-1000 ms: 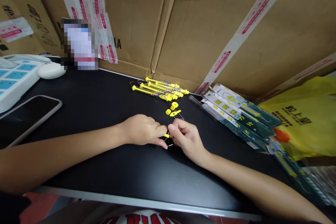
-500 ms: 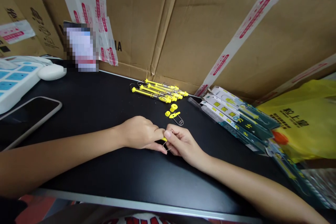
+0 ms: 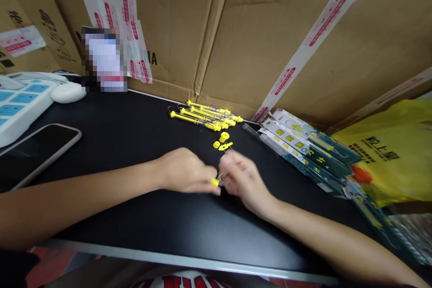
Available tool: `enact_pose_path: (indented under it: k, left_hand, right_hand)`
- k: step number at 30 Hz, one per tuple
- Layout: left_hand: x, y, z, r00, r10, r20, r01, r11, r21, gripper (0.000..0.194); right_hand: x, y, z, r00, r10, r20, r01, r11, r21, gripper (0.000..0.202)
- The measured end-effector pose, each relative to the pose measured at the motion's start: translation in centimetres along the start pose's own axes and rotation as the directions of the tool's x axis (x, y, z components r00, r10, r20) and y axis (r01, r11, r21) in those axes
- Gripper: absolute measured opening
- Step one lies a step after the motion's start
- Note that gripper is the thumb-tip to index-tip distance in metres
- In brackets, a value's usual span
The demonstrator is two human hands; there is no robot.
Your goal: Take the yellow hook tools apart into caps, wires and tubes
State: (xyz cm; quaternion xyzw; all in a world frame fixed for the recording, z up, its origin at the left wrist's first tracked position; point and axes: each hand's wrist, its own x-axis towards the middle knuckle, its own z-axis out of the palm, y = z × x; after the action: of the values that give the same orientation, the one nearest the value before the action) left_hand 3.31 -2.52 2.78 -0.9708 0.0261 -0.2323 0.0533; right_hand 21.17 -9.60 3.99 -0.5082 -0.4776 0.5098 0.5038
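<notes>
My left hand is closed around a spring scale, mostly hidden in the fist; its yellow end cap sticks out past the thumb and forefinger. My right hand, blurred by motion, pinches a thin metal hook right beside that cap. Whether hook and cap are joined cannot be made out. Just beyond the fingers lie a yellow flanged cap, a smaller yellow plug and a flat yellow piece with a wire loop, partly covered by my right hand.
Several yellow spring scales lie in a pile against the cardboard. Printed boxes and a yellow bag are at right. A phone, a power strip and a pixelated screen stand left.
My right hand has turned and drawn slightly up and right, away from my left thumb. The yellow end cap now shows between the hands. My left hand has shifted slightly right.
</notes>
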Motion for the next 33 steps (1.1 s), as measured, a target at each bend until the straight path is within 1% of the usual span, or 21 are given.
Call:
enact_pose_path:
  k: [1,2,3,4,5,7,9,11,12,14,16,19,24,30,33]
  left_hand:
    - [-0.1,0.6,0.0,0.999,0.044,0.01,-0.044,0.999,-0.002,0.047]
    - [-0.2,1.1,0.0,0.998,0.063,-0.009,-0.063,0.998,0.008,0.049]
    - [-0.3,1.5,-0.1,0.997,0.067,-0.026,-0.066,0.998,0.009,0.048]
    - [-0.4,1.5,-0.2,0.997,0.044,-0.068,-0.044,0.999,0.002,0.047]
    - [-0.4,1.3,-0.3,0.996,0.018,-0.085,-0.018,1.0,0.001,0.046]
    - [-0.4,0.3,-0.4,0.993,-0.05,-0.109,0.056,0.997,0.056,0.042]
    - [-0.4,-0.9,-0.3,0.985,-0.145,-0.089,0.154,0.982,0.11,0.039]
    - [-0.4,-1.8,-0.2,0.973,-0.226,-0.035,0.229,0.965,0.125,0.031]
    - [-0.4,-2.0,-0.1,0.968,-0.25,-0.009,0.249,0.96,0.125,0.027]
    - [-0.5,-2.1,0.1,0.963,-0.266,0.03,0.261,0.958,0.122,0.021]
    - [-0.7,-2.0,0.2,0.963,-0.264,0.05,0.256,0.959,0.122,0.019]
    - [-0.9,-2.0,0.5,0.964,-0.257,0.065,0.248,0.961,0.12,0.019]
    - [-1.1,-2.3,0.8,0.97,-0.231,0.073,0.219,0.965,0.141,0.023]
    - [-1.0,-2.1,0.8,0.978,-0.204,0.039,0.193,0.961,0.197,0.025]
    - [-1.1,-2.2,0.8,0.978,-0.205,0.027,0.197,0.963,0.182,0.026]
  right_hand:
    - [0.5,-0.6,-0.8,0.991,-0.063,-0.116,0.066,0.997,0.026,0.035]
    - [0.9,-1.3,-1.7,0.974,-0.127,-0.189,0.134,0.991,0.024,0.037]
    - [1.3,-2.1,-2.5,0.958,-0.184,-0.219,0.189,0.982,0.005,0.038]
    - [1.5,-2.8,-3.1,0.936,-0.248,-0.249,0.25,0.968,-0.027,0.036]
    - [1.6,-3.4,-3.5,0.918,-0.308,-0.251,0.3,0.951,-0.072,0.034]
    - [1.6,-3.9,-3.9,0.876,-0.422,-0.232,0.382,0.903,-0.198,0.033]
    - [1.7,-3.3,-3.9,0.869,-0.469,-0.158,0.388,0.844,-0.371,0.035]
    - [2.4,-1.8,-4.1,0.897,-0.44,-0.044,0.346,0.762,-0.548,0.039]
    - [2.8,-1.0,-4.4,0.913,-0.409,0.008,0.331,0.726,-0.602,0.039]
    - [3.8,0.5,-5.1,0.935,-0.35,0.054,0.295,0.686,-0.665,0.038]
    - [4.6,1.5,-5.8,0.942,-0.33,0.061,0.275,0.656,-0.703,0.037]
    - [5.2,1.9,-6.5,0.946,-0.318,0.058,0.256,0.626,-0.737,0.033]
    - [5.1,2.3,-6.6,0.957,-0.291,0.015,0.209,0.649,-0.732,0.029]
    - [5.5,2.9,-6.8,0.954,-0.299,-0.008,0.196,0.643,-0.74,0.025]
    - [5.6,2.8,-7.0,0.939,-0.343,-0.005,0.217,0.605,-0.766,0.022]
